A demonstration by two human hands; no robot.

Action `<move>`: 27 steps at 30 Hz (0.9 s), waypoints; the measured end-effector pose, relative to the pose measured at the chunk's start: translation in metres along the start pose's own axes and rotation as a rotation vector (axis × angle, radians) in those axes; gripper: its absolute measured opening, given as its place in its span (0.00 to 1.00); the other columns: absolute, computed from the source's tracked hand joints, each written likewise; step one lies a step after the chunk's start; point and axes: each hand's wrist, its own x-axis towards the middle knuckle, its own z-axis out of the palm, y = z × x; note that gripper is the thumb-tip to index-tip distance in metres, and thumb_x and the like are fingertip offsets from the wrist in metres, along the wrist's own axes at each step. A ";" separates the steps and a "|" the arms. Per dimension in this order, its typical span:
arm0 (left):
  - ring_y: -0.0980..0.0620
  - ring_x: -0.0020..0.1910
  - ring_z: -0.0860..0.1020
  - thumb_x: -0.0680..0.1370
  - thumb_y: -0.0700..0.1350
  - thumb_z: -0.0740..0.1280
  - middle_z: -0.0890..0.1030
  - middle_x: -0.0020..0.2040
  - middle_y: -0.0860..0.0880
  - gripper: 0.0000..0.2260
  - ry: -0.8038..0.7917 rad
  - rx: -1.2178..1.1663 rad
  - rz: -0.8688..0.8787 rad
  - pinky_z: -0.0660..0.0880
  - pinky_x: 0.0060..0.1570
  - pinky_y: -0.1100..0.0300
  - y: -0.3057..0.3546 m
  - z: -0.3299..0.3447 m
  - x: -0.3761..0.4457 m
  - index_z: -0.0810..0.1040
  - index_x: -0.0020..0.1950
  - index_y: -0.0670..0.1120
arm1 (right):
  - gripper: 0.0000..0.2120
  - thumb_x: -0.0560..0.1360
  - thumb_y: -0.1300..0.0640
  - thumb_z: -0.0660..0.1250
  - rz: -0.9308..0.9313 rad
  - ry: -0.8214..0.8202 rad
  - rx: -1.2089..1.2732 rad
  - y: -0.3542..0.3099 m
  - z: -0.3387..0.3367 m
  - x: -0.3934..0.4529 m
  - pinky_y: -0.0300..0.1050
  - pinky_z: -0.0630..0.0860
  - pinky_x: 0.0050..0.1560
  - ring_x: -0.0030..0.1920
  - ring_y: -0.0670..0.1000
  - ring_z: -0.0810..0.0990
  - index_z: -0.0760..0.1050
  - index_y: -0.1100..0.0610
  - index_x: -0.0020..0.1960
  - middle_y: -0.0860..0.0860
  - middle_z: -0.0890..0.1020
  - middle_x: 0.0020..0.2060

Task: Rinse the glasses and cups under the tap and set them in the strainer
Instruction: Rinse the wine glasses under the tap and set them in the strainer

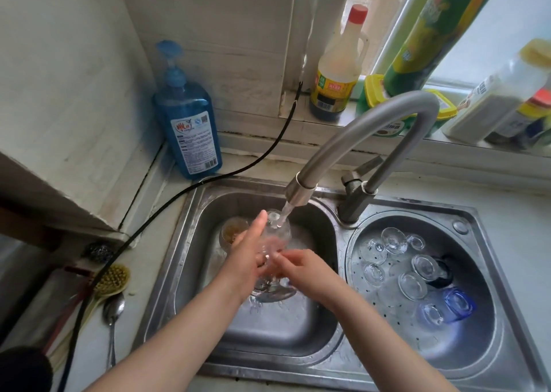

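While water is running from the curved grey metal tap [301, 194], both hands are working together on one clear stemmed wine glass [275, 236] over the left stainless steel sink basin [268, 332]. Left hand [247, 257] is cupping the bowl from the left side, fingers fairly straight along the glass, thumb side hidden. Right hand [301, 269] is curling its fingers round the lower bowl or stem. Foot of the glass is pointing toward the camera, bowl tipped up into the stream. So current step is rinsing, mid-way, glass not yet moved across.

Right next door, the round perforated steel strainer basin [372, 275] is already holding a batch: several small clear glass cups [413, 285], upturned, plus a blue tinted glass cup [457, 302] and a dark one partly hidden. Exact count hard to call, glass is overlapping.

Further back in the left basin, a clear glass with brownish residue [234, 232] is waiting behind the left hand, apparently unrinsed. Judging by that, most of the job looks done, with this wine glass and the residue glass left.

Beyond, a blue pump soap bottle [189, 123] is standing on the surface in the corner.
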 end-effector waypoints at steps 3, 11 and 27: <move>0.45 0.50 0.83 0.76 0.61 0.62 0.83 0.53 0.41 0.23 0.069 -0.094 -0.030 0.78 0.53 0.49 0.001 -0.002 0.005 0.72 0.62 0.46 | 0.20 0.71 0.38 0.69 -0.171 0.320 -0.228 0.001 0.008 0.005 0.41 0.75 0.52 0.49 0.43 0.76 0.73 0.51 0.54 0.45 0.77 0.50; 0.51 0.33 0.81 0.80 0.60 0.51 0.83 0.36 0.47 0.25 0.047 -0.347 -0.197 0.75 0.31 0.62 0.003 0.014 0.005 0.81 0.43 0.47 | 0.14 0.74 0.41 0.67 -0.345 0.418 -0.072 -0.026 0.011 0.032 0.41 0.76 0.48 0.46 0.45 0.80 0.77 0.51 0.49 0.46 0.81 0.42; 0.54 0.25 0.72 0.77 0.60 0.59 0.76 0.29 0.49 0.20 -0.076 -0.340 -0.519 0.62 0.16 0.68 0.022 0.005 0.006 0.77 0.40 0.45 | 0.16 0.74 0.39 0.62 -0.558 0.219 -0.215 -0.022 -0.013 0.035 0.40 0.77 0.46 0.44 0.44 0.81 0.78 0.50 0.50 0.46 0.82 0.42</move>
